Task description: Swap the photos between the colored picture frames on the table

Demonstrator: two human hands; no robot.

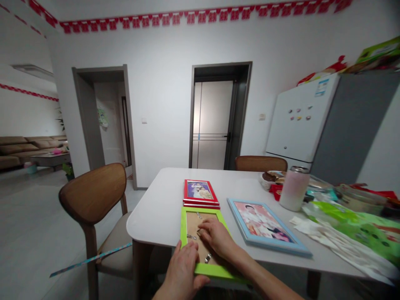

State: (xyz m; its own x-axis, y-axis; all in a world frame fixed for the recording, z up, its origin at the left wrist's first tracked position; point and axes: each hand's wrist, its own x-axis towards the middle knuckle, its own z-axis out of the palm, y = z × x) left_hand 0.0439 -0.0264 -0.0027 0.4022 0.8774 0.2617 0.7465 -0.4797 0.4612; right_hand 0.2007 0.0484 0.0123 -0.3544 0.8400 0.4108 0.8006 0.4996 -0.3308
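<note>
A lime-green photo frame (pixel 218 271) lies face down on the near edge of the table, its brown backing board (pixel 192 221) showing. Small metal clips (pixel 208 258) sit on the board. My left hand (pixel 184 264) grips the frame's lower left corner, thumb at the bottom edge and fingers over the left side. Over the middle of the board, my right hand (pixel 217 235) has its fingertips pinched together; whatever they hold is hidden. Just beyond is a stack of red photo frames (pixel 201 202). To the right lies a light-blue photo frame (pixel 271 248) with its picture up.
The white table (pixel 156 208) has a rounded left corner. A pink and white tumbler (pixel 294 189), white gloves (pixel 331 241) and a green plastic packet (pixel 365 229) crowd its right side. One wooden chair (pixel 96 191) stands at the left, another chair (pixel 261 162) behind.
</note>
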